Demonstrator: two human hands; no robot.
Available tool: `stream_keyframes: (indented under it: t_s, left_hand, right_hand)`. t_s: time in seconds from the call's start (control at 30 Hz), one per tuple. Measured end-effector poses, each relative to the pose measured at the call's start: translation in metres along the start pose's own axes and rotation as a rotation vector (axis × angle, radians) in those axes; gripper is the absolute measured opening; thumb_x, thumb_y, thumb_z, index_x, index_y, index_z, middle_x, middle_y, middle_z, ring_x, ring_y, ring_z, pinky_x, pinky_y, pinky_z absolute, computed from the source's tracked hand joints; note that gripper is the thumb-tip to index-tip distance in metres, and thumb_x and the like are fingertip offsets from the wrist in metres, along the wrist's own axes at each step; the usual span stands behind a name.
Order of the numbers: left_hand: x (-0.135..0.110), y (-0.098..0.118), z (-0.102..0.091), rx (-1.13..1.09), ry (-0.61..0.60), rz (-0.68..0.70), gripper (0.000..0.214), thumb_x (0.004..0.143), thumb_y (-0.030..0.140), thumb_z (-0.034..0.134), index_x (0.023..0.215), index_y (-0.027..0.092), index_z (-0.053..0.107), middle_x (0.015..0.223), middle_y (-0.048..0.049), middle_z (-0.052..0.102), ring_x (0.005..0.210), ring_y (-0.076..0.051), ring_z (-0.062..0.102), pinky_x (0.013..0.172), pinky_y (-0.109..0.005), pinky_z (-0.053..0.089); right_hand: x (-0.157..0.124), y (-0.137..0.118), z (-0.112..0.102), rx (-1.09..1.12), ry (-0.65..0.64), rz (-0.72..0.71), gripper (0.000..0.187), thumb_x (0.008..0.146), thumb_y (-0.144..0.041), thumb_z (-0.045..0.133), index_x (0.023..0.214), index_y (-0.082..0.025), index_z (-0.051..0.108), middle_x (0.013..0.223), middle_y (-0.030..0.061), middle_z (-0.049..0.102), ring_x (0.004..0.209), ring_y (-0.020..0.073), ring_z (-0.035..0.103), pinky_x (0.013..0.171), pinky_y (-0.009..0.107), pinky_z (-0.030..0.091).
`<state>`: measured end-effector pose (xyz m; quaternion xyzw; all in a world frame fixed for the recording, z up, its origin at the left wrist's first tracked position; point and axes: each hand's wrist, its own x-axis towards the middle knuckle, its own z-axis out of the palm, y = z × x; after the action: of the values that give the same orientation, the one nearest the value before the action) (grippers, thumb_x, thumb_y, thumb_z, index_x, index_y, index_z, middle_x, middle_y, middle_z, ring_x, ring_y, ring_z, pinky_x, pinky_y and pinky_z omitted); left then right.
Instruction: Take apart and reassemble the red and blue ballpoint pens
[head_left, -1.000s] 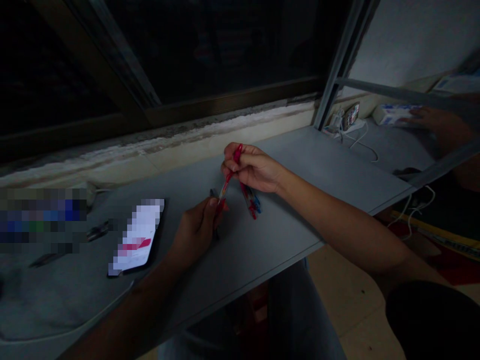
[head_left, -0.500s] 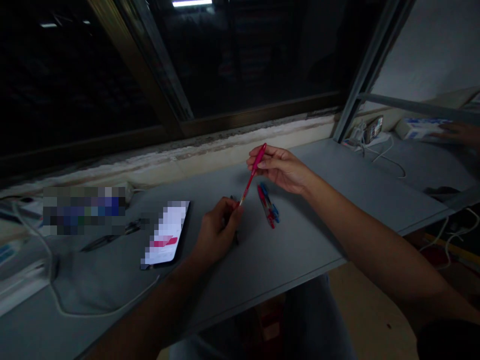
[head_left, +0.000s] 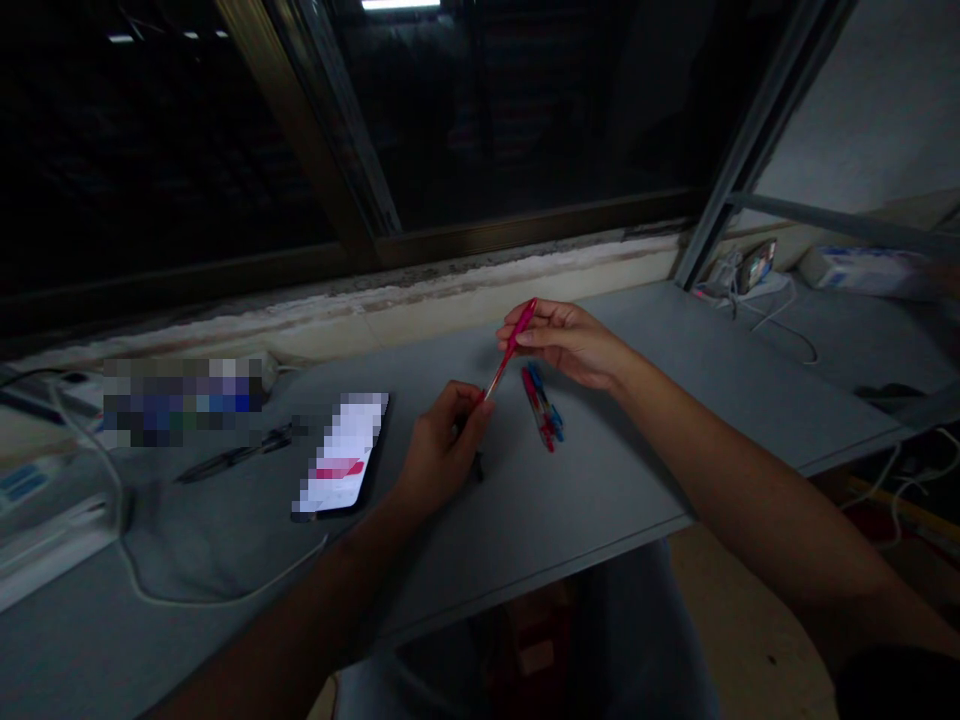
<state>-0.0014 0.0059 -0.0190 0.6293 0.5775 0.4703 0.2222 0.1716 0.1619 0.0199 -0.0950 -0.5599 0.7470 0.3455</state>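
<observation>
You pinched a red pen in your right hand over a gray desk, your left hand curled around a dark pen, more pens beside them, a dark window beyond.

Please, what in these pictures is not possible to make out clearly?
All from the head view:
- phone screen: pixelated, so nothing on it can be read
- patch at the table's far left: pixelated, so what lies there is unknown
- dark item: mostly hidden by the left hand
- pens: overlapping and small, so their number is unclear
</observation>
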Motion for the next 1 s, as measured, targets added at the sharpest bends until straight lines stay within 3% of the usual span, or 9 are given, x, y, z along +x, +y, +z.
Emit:
stream_keyframes:
  t_s: [0.17, 0.33, 0.43, 0.5, 0.63, 0.73, 0.8, 0.93, 1.0]
  left_hand:
    - [0.0, -0.003, 0.0, 0.033, 0.044, 0.007, 0.015, 0.101, 0.036, 0.055, 0.098, 0.021, 0.054, 0.07, 0.0041, 0.056, 0.063, -0.013, 0.055, 0.057, -0.026, 0.042]
    - [0.0, -0.006, 0.0, 0.04, 0.065, -0.003, 0.018, 0.101, 0.037, 0.056, 0.093, 0.021, 0.055, 0.068, 0.0047, 0.056, 0.06, -0.012, 0.054, 0.056, -0.025, 0.041]
    - [0.001, -0.006, -0.001, 0.062, 0.055, -0.004, 0.018, 0.1, 0.037, 0.058, 0.094, 0.02, 0.056, 0.069, 0.0036, 0.058, 0.062, -0.013, 0.055, 0.056, -0.025, 0.041]
    - [0.001, -0.005, -0.002, 0.076, 0.06, -0.002, 0.018, 0.099, 0.038, 0.059, 0.095, 0.02, 0.057, 0.07, 0.0031, 0.059, 0.063, -0.013, 0.056, 0.057, -0.025, 0.041]
    - [0.001, -0.005, -0.003, 0.07, 0.078, -0.018, 0.019, 0.099, 0.039, 0.06, 0.095, 0.02, 0.058, 0.069, 0.0029, 0.059, 0.061, -0.013, 0.056, 0.055, -0.025, 0.041]
    - [0.002, -0.005, -0.003, 0.06, 0.08, -0.022, 0.019, 0.098, 0.038, 0.06, 0.095, 0.02, 0.058, 0.069, 0.0028, 0.06, 0.061, -0.013, 0.057, 0.055, -0.024, 0.042]
    - [0.002, -0.005, -0.002, 0.079, 0.078, -0.014, 0.019, 0.098, 0.039, 0.061, 0.095, 0.02, 0.059, 0.068, 0.003, 0.06, 0.06, -0.013, 0.057, 0.055, -0.024, 0.041]
    - [0.004, -0.006, -0.003, 0.109, 0.119, -0.015, 0.02, 0.098, 0.039, 0.061, 0.092, 0.021, 0.058, 0.067, 0.0032, 0.061, 0.06, -0.013, 0.057, 0.055, -0.025, 0.041]
    - [0.006, -0.006, -0.004, 0.112, 0.123, -0.026, 0.019, 0.097, 0.038, 0.061, 0.091, 0.02, 0.058, 0.068, 0.0025, 0.062, 0.061, -0.014, 0.058, 0.055, -0.025, 0.042]
  right_hand:
    - [0.001, 0.007, 0.003, -0.067, -0.029, 0.037, 0.026, 0.073, -0.022, 0.088, 0.094, -0.017, 0.073, 0.095, 0.0047, 0.08, 0.089, 0.0145, 0.076, 0.09, 0.03, 0.059]
    - [0.001, 0.01, 0.009, -0.231, 0.018, 0.059, 0.031, 0.067, -0.031, 0.092, 0.085, -0.015, 0.072, 0.082, 0.0026, 0.079, 0.073, 0.0115, 0.073, 0.074, 0.024, 0.058]
    - [0.0, 0.008, 0.008, -0.444, 0.045, 0.081, 0.037, 0.074, -0.042, 0.088, 0.067, -0.015, 0.063, 0.054, -0.0023, 0.066, 0.047, 0.0064, 0.056, 0.05, 0.018, 0.045]
    - [-0.001, 0.006, 0.006, -0.544, 0.03, 0.089, 0.045, 0.084, -0.051, 0.077, 0.063, -0.016, 0.058, 0.044, -0.0035, 0.057, 0.04, 0.006, 0.048, 0.044, 0.019, 0.038]
    - [-0.001, -0.001, 0.0, -0.479, 0.005, 0.029, 0.038, 0.083, -0.051, 0.079, 0.097, -0.018, 0.065, 0.065, -0.0021, 0.07, 0.051, 0.0095, 0.062, 0.052, 0.021, 0.048]
    - [-0.001, -0.004, -0.002, -0.578, 0.045, 0.04, 0.038, 0.081, -0.051, 0.08, 0.077, -0.016, 0.065, 0.058, -0.0017, 0.065, 0.046, 0.0081, 0.057, 0.048, 0.021, 0.045]
    - [-0.001, -0.003, -0.003, -0.702, 0.085, 0.11, 0.052, 0.087, -0.06, 0.071, 0.06, -0.017, 0.058, 0.045, -0.0013, 0.057, 0.036, 0.0072, 0.048, 0.04, 0.022, 0.037]
    - [0.001, -0.002, -0.004, -0.583, 0.027, 0.037, 0.041, 0.082, -0.057, 0.077, 0.088, -0.018, 0.066, 0.065, -0.0006, 0.07, 0.043, 0.0089, 0.056, 0.044, 0.022, 0.043]
    - [0.002, -0.002, -0.006, -0.585, 0.003, 0.025, 0.039, 0.08, -0.054, 0.08, 0.08, -0.017, 0.064, 0.062, -0.0014, 0.068, 0.045, 0.008, 0.056, 0.046, 0.021, 0.044]
